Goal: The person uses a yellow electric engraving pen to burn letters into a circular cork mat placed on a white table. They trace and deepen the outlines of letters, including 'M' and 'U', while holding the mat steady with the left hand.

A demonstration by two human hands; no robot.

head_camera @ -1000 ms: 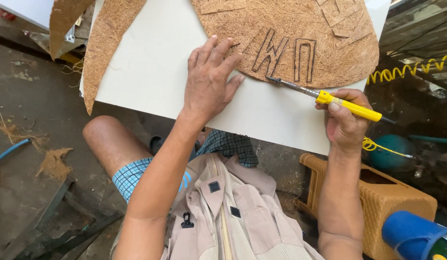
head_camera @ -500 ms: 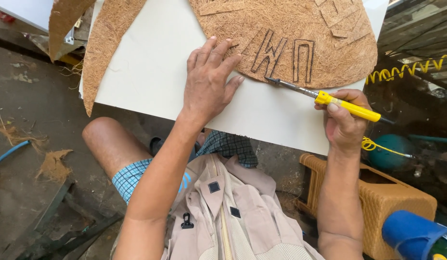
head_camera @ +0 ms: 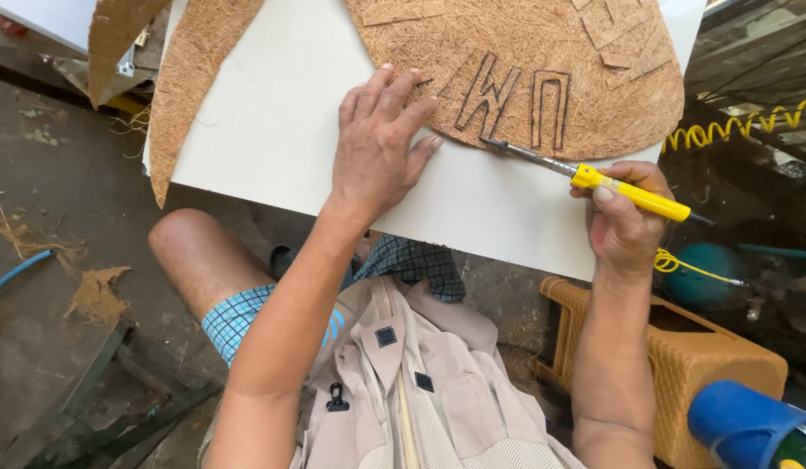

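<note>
Little has shifted since the earlier frames: the tool's metal tip has crept slightly left along the mat's lower rim, while both hands keep their places.

The white board (head_camera: 273, 130) fills the upper middle of the view, with bare surface open below and left of the mat and its near edge running diagonally above the person's knee. On it lies the large coir fibre mat (head_camera: 542, 52), rounded at its lower edge, with dark burnt outlines of shapes near that rim. A second narrow coir strip (head_camera: 190, 82) hangs over the board's left edge. To the lower right stands a woven tan stool (head_camera: 724, 365).

The left hand (head_camera: 377, 148) lies flat and spread, fingertips pressing on the mat's edge, palm on bare board. The right hand (head_camera: 624, 217) is closed around the yellow-handled soldering iron (head_camera: 628, 193), whose tip touches the mat's lower rim just right of the left fingers.
</note>
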